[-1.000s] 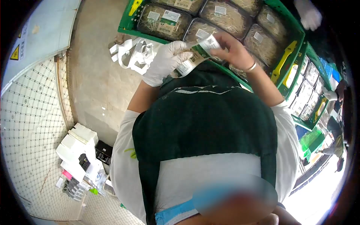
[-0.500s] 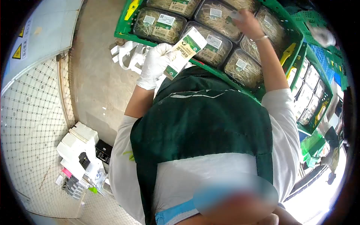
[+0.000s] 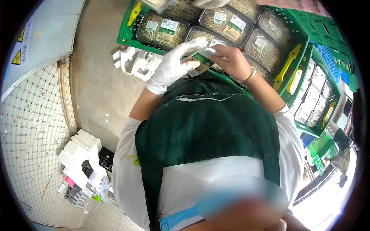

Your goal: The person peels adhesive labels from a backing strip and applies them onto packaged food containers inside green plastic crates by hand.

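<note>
1. The person's left hand point(image 3: 169, 66), in a thin, wrinkled white glove, has its grip closed round a glossy, curved label strip point(image 3: 201, 62), printed green and tan.
2. The bare right hand point(image 3: 233, 63), a smooth rounded bangle point(image 3: 250, 74) at its wrist, keeps a narrow grip, fingertips pinching the strip's far edge.
3. That strip sits between both hands, in front of the dark green cloth apron point(image 3: 208, 123) and over the near edge of a green plastic crate point(image 3: 124, 35).
4. Inside the crate stand round-cornered plastic packs point(image 3: 262, 48) of pale, thread-like sprouts; most that I can see bear white labels, some with green-and-tan ones too.
5. A tangle of flat, curling white ribbon point(image 3: 135, 63) shows beside the gloved hand, above the dull grey floor point(image 3: 94, 82).
6. A co-worker's gloved hand point(image 3: 211, 3) reaches in at the top, partly cut off.
</note>
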The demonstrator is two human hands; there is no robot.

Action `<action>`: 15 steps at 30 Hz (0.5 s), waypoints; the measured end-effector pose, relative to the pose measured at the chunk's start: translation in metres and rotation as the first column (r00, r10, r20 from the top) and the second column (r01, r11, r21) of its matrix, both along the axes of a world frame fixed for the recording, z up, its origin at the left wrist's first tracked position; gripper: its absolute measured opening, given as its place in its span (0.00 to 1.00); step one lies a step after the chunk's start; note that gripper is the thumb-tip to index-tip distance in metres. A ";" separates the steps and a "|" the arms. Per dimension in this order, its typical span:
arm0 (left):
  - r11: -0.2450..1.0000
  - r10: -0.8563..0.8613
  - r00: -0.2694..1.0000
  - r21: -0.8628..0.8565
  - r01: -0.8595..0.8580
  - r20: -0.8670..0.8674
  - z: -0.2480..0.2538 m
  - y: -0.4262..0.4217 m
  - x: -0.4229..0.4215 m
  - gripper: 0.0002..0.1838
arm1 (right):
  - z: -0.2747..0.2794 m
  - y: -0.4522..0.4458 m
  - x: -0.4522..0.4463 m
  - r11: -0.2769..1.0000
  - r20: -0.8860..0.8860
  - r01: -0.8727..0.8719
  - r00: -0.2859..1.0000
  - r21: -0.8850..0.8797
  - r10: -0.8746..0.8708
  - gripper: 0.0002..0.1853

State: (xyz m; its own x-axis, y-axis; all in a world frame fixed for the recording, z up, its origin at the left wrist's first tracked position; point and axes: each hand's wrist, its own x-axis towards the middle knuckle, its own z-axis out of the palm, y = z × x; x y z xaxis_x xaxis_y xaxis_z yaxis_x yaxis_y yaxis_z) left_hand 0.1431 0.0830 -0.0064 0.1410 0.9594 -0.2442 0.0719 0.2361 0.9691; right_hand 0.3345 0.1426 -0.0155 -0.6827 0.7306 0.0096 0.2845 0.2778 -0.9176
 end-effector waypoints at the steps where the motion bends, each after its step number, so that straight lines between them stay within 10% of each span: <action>1: 0.992 0.120 0.989 0.022 -0.122 0.086 0.000 0.003 0.013 0.09 | 0.009 -0.006 -0.006 0.993 -0.016 0.091 0.996 -0.075 -0.092 0.10; 4: 0.994 0.003 0.989 -0.104 -0.019 -0.146 0.003 0.013 0.017 0.10 | 0.014 -0.006 -0.001 0.953 0.118 0.297 0.950 -0.057 -0.289 0.07; 7: 0.994 -0.088 0.988 -0.076 0.079 -0.128 -0.007 0.010 0.013 0.10 | -0.019 0.055 0.039 0.873 0.144 0.408 0.879 0.268 -0.455 0.07; 8: 0.947 0.016 0.993 -0.319 0.021 0.113 -0.011 0.005 0.007 0.08 | -0.024 0.093 0.059 0.874 0.367 0.345 0.808 0.342 -0.462 0.11; 11: 0.968 0.085 0.996 -0.241 -0.077 0.026 -0.016 0.000 -0.007 0.06 | -0.069 0.182 0.086 0.807 0.101 0.312 0.905 0.501 -0.413 0.20; 12: 0.968 0.093 0.995 -0.238 -0.085 0.022 -0.016 0.000 -0.009 0.06 | -0.067 0.194 0.084 0.887 0.573 0.107 0.727 0.449 -0.377 0.27; 15: 0.912 0.094 0.995 -0.400 -0.094 -0.020 -0.002 -0.005 -0.012 0.07 | -0.130 0.209 0.077 0.778 0.745 -0.029 0.313 0.628 -0.590 0.24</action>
